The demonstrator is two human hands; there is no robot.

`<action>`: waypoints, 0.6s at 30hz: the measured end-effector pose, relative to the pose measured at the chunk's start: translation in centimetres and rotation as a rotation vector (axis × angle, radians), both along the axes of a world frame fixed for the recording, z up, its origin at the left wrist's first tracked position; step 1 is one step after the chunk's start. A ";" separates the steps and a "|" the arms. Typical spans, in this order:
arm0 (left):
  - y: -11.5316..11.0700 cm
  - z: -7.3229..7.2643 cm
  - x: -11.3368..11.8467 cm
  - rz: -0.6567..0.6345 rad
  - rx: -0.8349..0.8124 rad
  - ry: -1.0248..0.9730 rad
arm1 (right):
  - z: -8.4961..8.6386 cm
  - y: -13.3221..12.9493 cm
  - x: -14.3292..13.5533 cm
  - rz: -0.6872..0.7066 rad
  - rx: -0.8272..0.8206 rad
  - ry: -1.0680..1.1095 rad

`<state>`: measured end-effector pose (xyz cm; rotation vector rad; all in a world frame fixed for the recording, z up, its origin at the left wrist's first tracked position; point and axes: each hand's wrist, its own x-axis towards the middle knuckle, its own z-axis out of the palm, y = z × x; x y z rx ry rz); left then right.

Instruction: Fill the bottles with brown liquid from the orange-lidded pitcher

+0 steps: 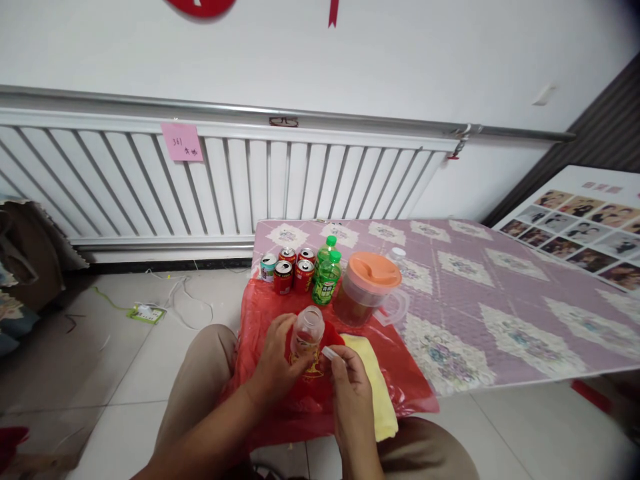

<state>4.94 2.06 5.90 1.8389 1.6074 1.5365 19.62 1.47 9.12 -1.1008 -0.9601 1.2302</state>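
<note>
While the left hand [277,357] wraps its fingers and thumb around the clear bottle [309,325], the right hand [354,383] pinches a small white cap [330,353] between thumb and fingers, just beside it. The bottle is upright and its mouth is uncovered, above the red plastic sheet [413,380]. A folded yellow cloth [381,397] lies on the sheet near the right hand. Beyond the bottle stand a pitcher [353,305] with an orange lid [376,268], two green bottles [326,283] with green caps, and five drink cans [283,279] grouped close together, four mostly red and one light blue.
</note>
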 end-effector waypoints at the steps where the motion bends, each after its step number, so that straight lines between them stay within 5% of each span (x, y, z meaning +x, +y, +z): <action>1: -0.6 0.3 -0.1 -0.037 0.021 0.035 | -0.1 0.0 -0.1 0.009 -0.005 0.010; 7: -3.8 0.8 -0.5 -0.206 0.110 0.109 | -0.5 -0.7 -1.0 0.079 -0.045 0.036; 18: -4.9 -0.3 -1.4 -0.178 0.077 0.055 | -1.2 -2.1 -3.1 0.164 -0.079 -0.010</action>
